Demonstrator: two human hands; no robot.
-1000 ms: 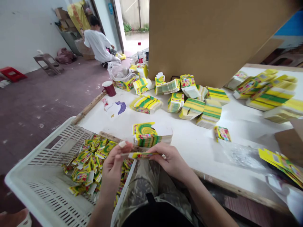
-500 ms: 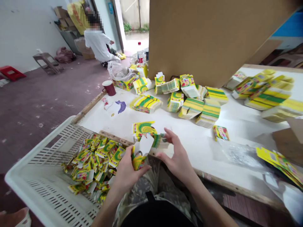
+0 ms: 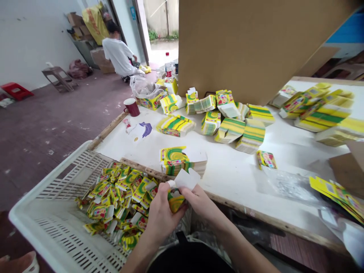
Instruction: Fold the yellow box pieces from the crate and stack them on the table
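A small yellow and green cardboard box (image 3: 175, 202) with raised white flaps is held over the near table edge. My left hand (image 3: 162, 212) wraps round its left side, thumb underneath. My right hand (image 3: 201, 203) is closed at the box's right side, its fingers against the white flap (image 3: 186, 179). Just beyond my hands a stack of flat box blanks (image 3: 182, 163) lies on the white table (image 3: 136, 149). To the left, a white plastic basket (image 3: 54, 210) holds many similar small boxes (image 3: 122, 197).
More bundles of blanks (image 3: 230, 129) lie across the table's far side, before a large cardboard sheet (image 3: 241, 45). A maroon mug (image 3: 131, 108) stands at the left edge. A clear plastic bag (image 3: 292, 185) lies right. A person in a white shirt (image 3: 119, 55) is low near the doorway.
My right hand has come from the stack of blanks leftward and down onto the box. Its fingers, apart before, are now closed at the flap. My left hand keeps its hold, slightly lower and further right.
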